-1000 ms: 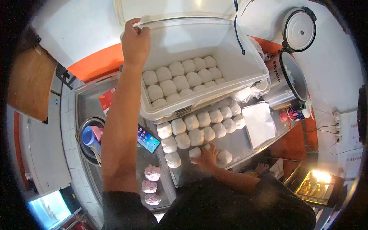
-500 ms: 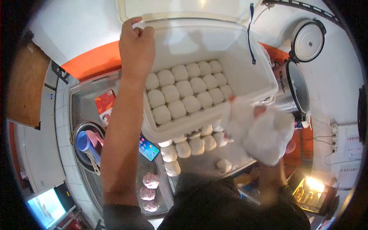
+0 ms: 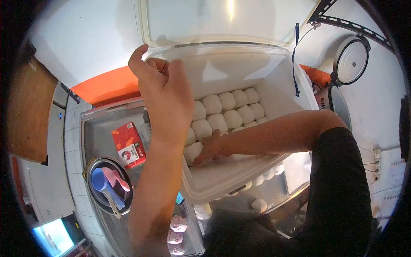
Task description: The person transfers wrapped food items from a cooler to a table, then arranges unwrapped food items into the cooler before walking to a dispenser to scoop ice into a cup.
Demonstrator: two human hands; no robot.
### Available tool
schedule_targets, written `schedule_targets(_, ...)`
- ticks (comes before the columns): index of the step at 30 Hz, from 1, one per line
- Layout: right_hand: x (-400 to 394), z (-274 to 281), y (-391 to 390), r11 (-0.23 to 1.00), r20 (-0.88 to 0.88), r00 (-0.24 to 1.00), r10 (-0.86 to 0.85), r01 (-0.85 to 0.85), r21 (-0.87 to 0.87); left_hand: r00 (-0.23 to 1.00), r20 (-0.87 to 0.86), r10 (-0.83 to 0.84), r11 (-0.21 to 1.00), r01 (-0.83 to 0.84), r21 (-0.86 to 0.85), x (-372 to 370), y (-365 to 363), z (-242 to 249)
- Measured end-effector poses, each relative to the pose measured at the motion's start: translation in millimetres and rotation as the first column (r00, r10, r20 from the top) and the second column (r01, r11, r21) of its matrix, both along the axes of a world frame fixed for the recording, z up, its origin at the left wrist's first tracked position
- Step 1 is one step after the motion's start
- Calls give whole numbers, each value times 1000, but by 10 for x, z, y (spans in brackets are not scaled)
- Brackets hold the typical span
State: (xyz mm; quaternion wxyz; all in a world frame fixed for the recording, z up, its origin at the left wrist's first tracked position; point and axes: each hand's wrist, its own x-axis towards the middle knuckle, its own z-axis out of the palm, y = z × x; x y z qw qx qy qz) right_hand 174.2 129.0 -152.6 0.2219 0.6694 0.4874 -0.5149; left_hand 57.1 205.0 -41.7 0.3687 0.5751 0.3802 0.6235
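Note:
A white insulated box [image 3: 239, 173] stands tilted toward me with its lid [image 3: 227, 19] swung up. Rows of white dough balls [image 3: 233, 111] fill its floor. My left hand [image 3: 165, 92] is raised at the box's back-left corner, fingers curled on the rim there. My right hand [image 3: 209, 147] reaches inside the box from the right. Its fingers close on a dough ball [image 3: 192, 152] in the near-left row.
More dough balls [image 3: 260, 204] lie on the steel tray [image 3: 278, 192] under the box's front edge. To the left are a red carton [image 3: 128, 143] and a metal bowl [image 3: 96, 201] with blue and pink scoops. A rice cooker [image 3: 338, 100] stands open at right.
My right hand has left the tray with a dough ball and now reaches into the box. The box sits closer and more tilted; my left hand stays at its corner.

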Motion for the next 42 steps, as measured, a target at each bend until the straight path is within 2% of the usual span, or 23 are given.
schedule_targets(1,-21,46,-8,999,-13,999,-34,34,-43,1000,-10,6,1000,-6,-1,1,12,-9)
schedule_targets(3,184,85,160,970,-242,952,-189,142,-198,999,-31,22,1000,-22,-9,6,10,10)
schedule_targets(6,155,-51,203,903,38,908,-417,418,-101,999,33,-23,998,25,-59,23,7,37)
schedule_targets(10,257,-111,173,928,-31,930,-365,361,-91,998,-60,-5,1000,6,25,-23,8,2)
schedule_targets(11,302,-121,156,949,-34,951,-307,302,-93,994,-106,27,997,-18,80,-37,69,-56)
schedule_targets(13,440,-49,212,985,-29,989,-144,141,-97,996,-92,6,1000,-8,-21,-6,33,-30)
schedule_targets(14,543,85,333,996,-17,999,-32,31,-87,991,-131,23,1000,-20,24,16,44,-51)
schedule_targets(16,541,460,225,984,-99,995,30,-12,180,984,-172,34,998,-24,62,0,95,-97)
schedule_targets(18,456,1201,-162,810,-313,948,-58,229,541,983,-182,14,999,-7,39,-17,109,-121)
schedule_targets(20,528,1503,-655,547,-581,809,-88,526,651,976,-218,8,1000,-10,-6,-16,117,-120)
schedule_targets(21,612,1511,-930,400,-711,702,-48,666,630,962,-273,16,1000,-12,16,-27,156,-156)
schedule_targets(22,597,1493,-1335,177,-770,638,13,756,630,914,-401,56,992,-5,126,-122,320,-294)
schedule_targets(23,633,1259,-1670,96,-841,529,113,837,539,850,-515,110,972,16,235,-159,396,-365)
schedule_targets(24,669,1026,-2004,35,-878,419,230,898,438,908,-414,65,990,-5,144,-113,338,-322)
schedule_targets(25,644,675,-2298,-1,-919,376,116,926,379,951,-306,33,999,-19,50,-66,253,-240)
schedule_targets(26,549,373,-2534,-23,-884,409,-225,905,424,981,-193,14,999,-22,-41,-40,203,-174)
schedule_targets(27,474,159,-2554,139,-630,534,-564,813,565,981,-193,18,999,-24,-27,-30,194,-143)
schedule_targets(28,553,-571,-2786,234,-518,643,-565,727,646,981,-195,18,1000,-21,-14,-22,189,-121)
schedule_targets(29,546,-1027,-2945,272,-451,767,-457,604,749,980,-197,11,1000,-11,0,-8,172,-102)
schedule_targets(31,334,-1326,-2954,560,-76,896,-439,338,757,984,-180,-18,1000,15,-17,-10,132,-77)
schedule_targets(34,69,-1463,-3006,587,171,900,-400,108,802,984,-179,-25,998,14,-64,-2,34,1)
schedule_targets(38,-71,-1640,-3370,524,83,839,-537,255,813,985,-172,-29,999,22,-45,3,89,-51)
schedule_targets(42,-176,-1482,-3311,602,131,827,-547,280,748,978,-204,-37,996,20,-87,4,99,-35)
